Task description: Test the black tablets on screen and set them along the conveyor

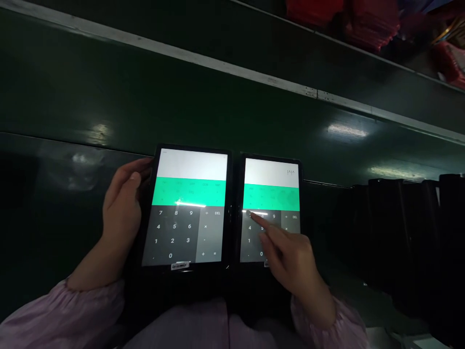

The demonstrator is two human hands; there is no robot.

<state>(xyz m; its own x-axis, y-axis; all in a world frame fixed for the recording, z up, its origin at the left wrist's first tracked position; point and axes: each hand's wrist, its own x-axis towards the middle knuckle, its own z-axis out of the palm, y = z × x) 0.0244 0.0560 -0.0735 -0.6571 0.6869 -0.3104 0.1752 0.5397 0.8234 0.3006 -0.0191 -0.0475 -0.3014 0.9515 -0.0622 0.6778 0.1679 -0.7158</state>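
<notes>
Two tablets lie side by side, both lit with a calculator keypad under a green band and a white strip. My left hand grips the left edge of the left tablet, its fingers partly hidden behind the frame. Over the right tablet is my right hand, holding nothing. Its index finger is stretched out to the screen at the 7 key, and the other fingers are curled. The right tablet shows "vivi" upside down in its white strip. A small barcode label sits on the left tablet's lower edge.
A dark green surface with a pale metal strip runs across behind the tablets. Red bundled items lie at the upper right. Several dark upright objects stand in a row at the right.
</notes>
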